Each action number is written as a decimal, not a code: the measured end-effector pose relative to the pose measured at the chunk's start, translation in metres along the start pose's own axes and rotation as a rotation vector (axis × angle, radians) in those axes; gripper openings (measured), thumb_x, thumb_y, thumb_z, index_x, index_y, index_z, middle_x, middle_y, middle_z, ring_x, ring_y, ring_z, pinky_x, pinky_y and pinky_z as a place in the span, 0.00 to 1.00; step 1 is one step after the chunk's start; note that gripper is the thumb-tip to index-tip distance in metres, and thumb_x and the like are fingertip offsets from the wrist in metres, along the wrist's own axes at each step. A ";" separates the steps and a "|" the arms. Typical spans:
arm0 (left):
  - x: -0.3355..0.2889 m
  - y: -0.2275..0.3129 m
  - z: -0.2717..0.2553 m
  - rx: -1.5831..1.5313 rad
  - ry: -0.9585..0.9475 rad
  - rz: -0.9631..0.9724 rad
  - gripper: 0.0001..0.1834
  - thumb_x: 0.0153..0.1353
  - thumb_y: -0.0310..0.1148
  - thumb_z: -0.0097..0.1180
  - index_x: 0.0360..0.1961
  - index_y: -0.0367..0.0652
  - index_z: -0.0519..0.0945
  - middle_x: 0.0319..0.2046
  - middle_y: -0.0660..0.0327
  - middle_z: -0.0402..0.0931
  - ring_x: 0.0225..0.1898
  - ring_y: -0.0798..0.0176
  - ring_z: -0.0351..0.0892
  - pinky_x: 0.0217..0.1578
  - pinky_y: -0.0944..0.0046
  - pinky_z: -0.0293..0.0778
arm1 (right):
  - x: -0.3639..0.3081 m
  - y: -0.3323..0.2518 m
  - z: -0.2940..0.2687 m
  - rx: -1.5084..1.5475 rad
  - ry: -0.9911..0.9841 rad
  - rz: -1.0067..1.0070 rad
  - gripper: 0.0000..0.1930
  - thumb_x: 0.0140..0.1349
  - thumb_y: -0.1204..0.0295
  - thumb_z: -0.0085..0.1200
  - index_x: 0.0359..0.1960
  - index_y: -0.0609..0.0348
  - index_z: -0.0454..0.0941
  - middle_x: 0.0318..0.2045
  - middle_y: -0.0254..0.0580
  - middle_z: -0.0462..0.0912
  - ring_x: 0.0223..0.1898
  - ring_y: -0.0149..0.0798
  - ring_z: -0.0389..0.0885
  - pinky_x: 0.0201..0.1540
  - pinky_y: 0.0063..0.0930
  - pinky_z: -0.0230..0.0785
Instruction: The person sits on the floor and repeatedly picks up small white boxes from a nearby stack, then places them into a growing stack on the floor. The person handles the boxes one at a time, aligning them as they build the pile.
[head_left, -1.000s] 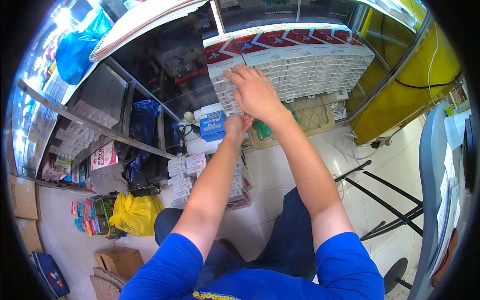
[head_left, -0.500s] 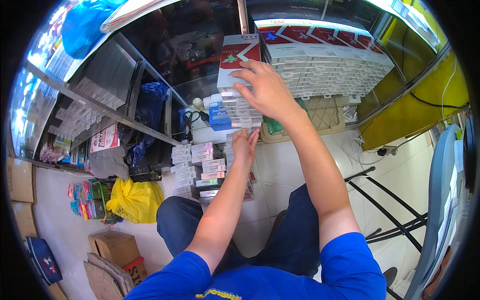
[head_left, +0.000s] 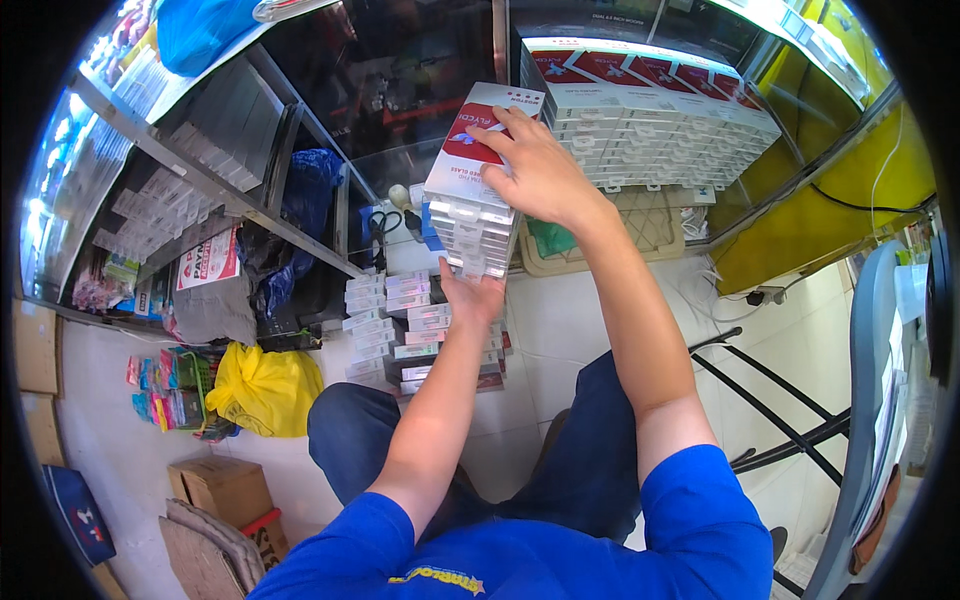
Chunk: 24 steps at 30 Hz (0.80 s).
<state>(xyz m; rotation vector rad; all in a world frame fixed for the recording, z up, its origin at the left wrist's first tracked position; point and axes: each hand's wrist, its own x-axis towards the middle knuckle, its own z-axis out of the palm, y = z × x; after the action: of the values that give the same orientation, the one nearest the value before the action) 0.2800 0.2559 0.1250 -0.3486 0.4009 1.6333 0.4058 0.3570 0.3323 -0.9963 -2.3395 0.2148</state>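
Carrying a stack of flat red-and-white cardboard boxes (head_left: 470,205) clear of the shelf, we clamp it top and bottom so the pile cannot fan out. Our right hand (head_left: 535,170) lies flat over the top box, fingers spread and pressing down. Our left hand (head_left: 472,297) is cupped under the lowest box, palm up, taking the weight. Neither hand is closed into a fist; both are gripping the stack between them. The stack sits tilted, in the air just left of the long row of matching red-and-white boxes (head_left: 650,115) packed on the glass display shelf (head_left: 720,215), and above smaller piles of white boxes (head_left: 400,325) on the tiled floor (head_left: 560,330). Nearby: a yellow plastic bag (head_left: 265,390), a brown cardboard carton (head_left: 215,485), a black folding stand (head_left: 775,410). We sit low, knees in blue trousers (head_left: 350,450) below the load.
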 end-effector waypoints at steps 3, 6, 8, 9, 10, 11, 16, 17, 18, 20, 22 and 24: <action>-0.008 0.012 0.002 0.059 0.003 -0.033 0.35 0.74 0.62 0.41 0.73 0.54 0.68 0.71 0.59 0.68 0.72 0.49 0.65 0.71 0.39 0.63 | -0.004 -0.017 -0.006 -0.126 0.013 -0.036 0.29 0.66 0.54 0.53 0.67 0.49 0.77 0.70 0.57 0.70 0.71 0.59 0.66 0.73 0.48 0.60; -0.028 0.029 -0.011 0.100 -0.118 -0.079 0.37 0.73 0.64 0.40 0.74 0.53 0.68 0.72 0.59 0.67 0.73 0.49 0.65 0.72 0.40 0.62 | -0.016 -0.049 -0.019 -0.093 -0.051 -0.061 0.27 0.64 0.53 0.57 0.61 0.52 0.81 0.63 0.54 0.75 0.64 0.56 0.72 0.67 0.46 0.67; -0.037 0.033 -0.021 0.121 -0.178 -0.107 0.37 0.73 0.65 0.39 0.74 0.54 0.68 0.72 0.59 0.68 0.73 0.50 0.66 0.72 0.41 0.63 | -0.026 -0.069 -0.026 -0.007 -0.072 -0.131 0.25 0.62 0.54 0.61 0.56 0.56 0.84 0.56 0.51 0.79 0.59 0.53 0.75 0.62 0.45 0.71; -0.039 0.033 -0.024 0.124 -0.204 -0.117 0.37 0.73 0.65 0.38 0.74 0.55 0.68 0.71 0.60 0.69 0.72 0.50 0.67 0.72 0.42 0.64 | -0.026 -0.080 -0.024 -0.026 -0.118 -0.098 0.23 0.60 0.53 0.64 0.50 0.56 0.86 0.55 0.54 0.77 0.57 0.53 0.75 0.61 0.52 0.71; -0.042 0.032 -0.027 0.119 -0.236 -0.134 0.37 0.73 0.65 0.38 0.74 0.55 0.68 0.71 0.60 0.70 0.72 0.51 0.68 0.71 0.43 0.64 | -0.025 -0.087 -0.022 -0.043 -0.176 -0.037 0.24 0.60 0.53 0.64 0.51 0.56 0.85 0.55 0.54 0.77 0.58 0.54 0.75 0.61 0.52 0.71; -0.040 0.033 -0.026 0.028 -0.197 -0.156 0.36 0.74 0.64 0.36 0.73 0.56 0.69 0.72 0.61 0.69 0.71 0.51 0.69 0.70 0.43 0.66 | -0.025 -0.093 -0.020 -0.043 -0.183 -0.017 0.24 0.60 0.54 0.64 0.52 0.57 0.85 0.55 0.55 0.77 0.58 0.54 0.75 0.61 0.51 0.70; -0.056 0.049 -0.018 0.150 -0.279 -0.195 0.38 0.72 0.60 0.41 0.75 0.47 0.67 0.72 0.54 0.68 0.72 0.46 0.68 0.72 0.40 0.62 | -0.045 -0.106 -0.012 -0.190 -0.011 0.038 0.30 0.66 0.55 0.58 0.68 0.51 0.73 0.69 0.65 0.67 0.71 0.66 0.65 0.70 0.65 0.58; -0.059 0.060 -0.012 0.209 -0.280 -0.227 0.38 0.72 0.60 0.41 0.74 0.45 0.68 0.72 0.52 0.69 0.72 0.46 0.68 0.72 0.40 0.62 | -0.056 -0.106 -0.014 -0.126 -0.016 0.090 0.30 0.69 0.54 0.55 0.70 0.48 0.71 0.73 0.68 0.61 0.75 0.68 0.59 0.73 0.69 0.50; -0.062 0.072 -0.004 0.264 -0.214 -0.258 0.39 0.72 0.60 0.41 0.73 0.44 0.68 0.71 0.51 0.69 0.72 0.45 0.68 0.72 0.40 0.62 | -0.069 -0.105 -0.018 -0.078 -0.001 0.169 0.29 0.70 0.55 0.54 0.70 0.49 0.71 0.74 0.68 0.60 0.75 0.67 0.58 0.74 0.66 0.50; -0.063 0.101 0.015 0.466 -0.157 -0.320 0.38 0.72 0.59 0.45 0.70 0.37 0.72 0.67 0.50 0.74 0.71 0.47 0.70 0.71 0.42 0.63 | -0.101 -0.100 -0.027 -0.009 0.062 0.268 0.28 0.72 0.55 0.51 0.71 0.52 0.70 0.75 0.68 0.58 0.77 0.65 0.56 0.76 0.60 0.50; -0.057 0.116 0.038 0.737 -0.250 -0.432 0.39 0.72 0.59 0.49 0.70 0.36 0.72 0.64 0.52 0.78 0.66 0.49 0.76 0.69 0.46 0.66 | -0.137 -0.099 -0.019 0.293 0.262 0.522 0.26 0.77 0.56 0.46 0.70 0.57 0.70 0.76 0.66 0.57 0.79 0.62 0.53 0.77 0.49 0.50; -0.054 0.103 0.049 1.063 -0.247 -0.360 0.36 0.71 0.60 0.51 0.68 0.42 0.75 0.63 0.52 0.78 0.64 0.50 0.77 0.66 0.48 0.68 | -0.174 -0.095 -0.005 0.275 0.370 0.720 0.27 0.80 0.53 0.39 0.69 0.60 0.70 0.74 0.63 0.61 0.75 0.57 0.60 0.74 0.44 0.57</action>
<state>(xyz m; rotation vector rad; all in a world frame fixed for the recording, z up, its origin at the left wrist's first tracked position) 0.1834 0.2217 0.1990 0.5501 0.8851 0.9156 0.4464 0.1670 0.2921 -1.5418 -1.5002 0.5569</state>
